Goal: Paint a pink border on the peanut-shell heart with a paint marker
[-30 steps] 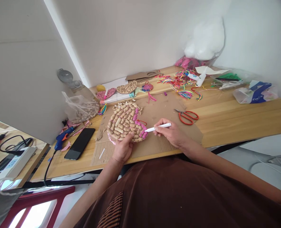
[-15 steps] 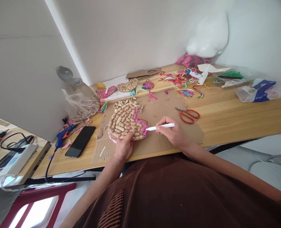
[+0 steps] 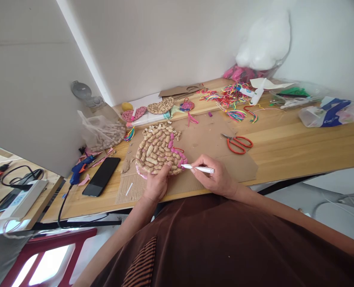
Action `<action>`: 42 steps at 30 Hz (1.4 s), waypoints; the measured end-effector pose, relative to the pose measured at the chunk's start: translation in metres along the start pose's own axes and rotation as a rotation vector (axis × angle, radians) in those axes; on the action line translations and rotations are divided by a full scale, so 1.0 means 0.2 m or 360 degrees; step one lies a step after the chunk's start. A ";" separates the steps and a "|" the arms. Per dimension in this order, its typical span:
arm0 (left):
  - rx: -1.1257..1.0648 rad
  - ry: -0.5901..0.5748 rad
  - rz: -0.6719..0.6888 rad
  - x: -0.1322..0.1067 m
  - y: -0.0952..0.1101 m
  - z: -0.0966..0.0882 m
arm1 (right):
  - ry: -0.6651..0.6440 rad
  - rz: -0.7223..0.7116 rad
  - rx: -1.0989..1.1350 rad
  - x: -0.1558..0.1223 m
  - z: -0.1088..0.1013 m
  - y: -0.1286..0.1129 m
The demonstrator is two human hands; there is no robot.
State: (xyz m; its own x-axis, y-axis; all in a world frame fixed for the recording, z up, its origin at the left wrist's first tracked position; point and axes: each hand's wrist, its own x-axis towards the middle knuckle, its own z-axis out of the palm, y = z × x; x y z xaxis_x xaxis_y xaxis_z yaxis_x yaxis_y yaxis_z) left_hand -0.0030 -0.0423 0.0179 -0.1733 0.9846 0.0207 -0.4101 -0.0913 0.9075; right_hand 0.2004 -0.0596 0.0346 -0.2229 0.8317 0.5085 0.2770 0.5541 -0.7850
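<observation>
A round disc covered in peanut shells (image 3: 157,153), some along its right rim coloured pink, lies tilted on a brown cardboard sheet (image 3: 212,139) on the wooden table. My left hand (image 3: 156,184) grips the disc's near edge, fingers curled onto it. My right hand (image 3: 214,177) is closed on a white marker pen (image 3: 197,169), whose tip touches the pink shells at the disc's lower right rim.
Red-handled scissors (image 3: 238,143) lie on the cardboard to the right. A black phone (image 3: 101,181) and a blue glue gun (image 3: 81,166) sit at the left, beside a bag of peanuts (image 3: 103,133). Coloured threads (image 3: 230,99), smaller peanut discs (image 3: 160,107) and plastic bags (image 3: 326,113) fill the back.
My right hand has dropped toward the near edge and the pen now lies flatter, its tip lower on the disc's pink rim. My left hand keeps its hold.
</observation>
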 end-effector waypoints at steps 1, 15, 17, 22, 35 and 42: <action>0.0007 -0.0006 0.0007 0.00 0.00 0.00 | -0.0010 -0.0036 -0.0019 0.00 0.00 0.00; 0.0299 -0.0168 0.0100 0.04 -0.06 -0.07 | 0.0105 0.0718 0.0915 -0.01 0.05 0.02; 0.0313 -0.0175 0.0112 0.04 -0.06 -0.07 | 0.0091 0.0751 0.0980 0.01 0.04 0.02; 0.0231 -0.0161 0.0078 0.02 -0.04 -0.03 | 0.0101 0.0676 0.1020 0.00 0.04 0.03; 0.0228 -0.0039 0.0132 0.04 -0.06 -0.06 | 0.0060 0.0361 0.0351 -0.06 0.04 0.01; 0.0195 -0.0062 0.0063 0.03 -0.04 -0.04 | 0.0025 0.0413 0.0422 -0.05 0.03 0.01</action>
State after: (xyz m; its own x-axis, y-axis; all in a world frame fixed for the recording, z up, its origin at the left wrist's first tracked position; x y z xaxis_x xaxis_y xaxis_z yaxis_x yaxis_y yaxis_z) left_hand -0.0077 -0.0367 0.0066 -0.1512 0.9859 0.0720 -0.2905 -0.1140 0.9501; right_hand 0.1979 -0.0676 0.0261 -0.1620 0.9449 0.2844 0.0699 0.2985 -0.9518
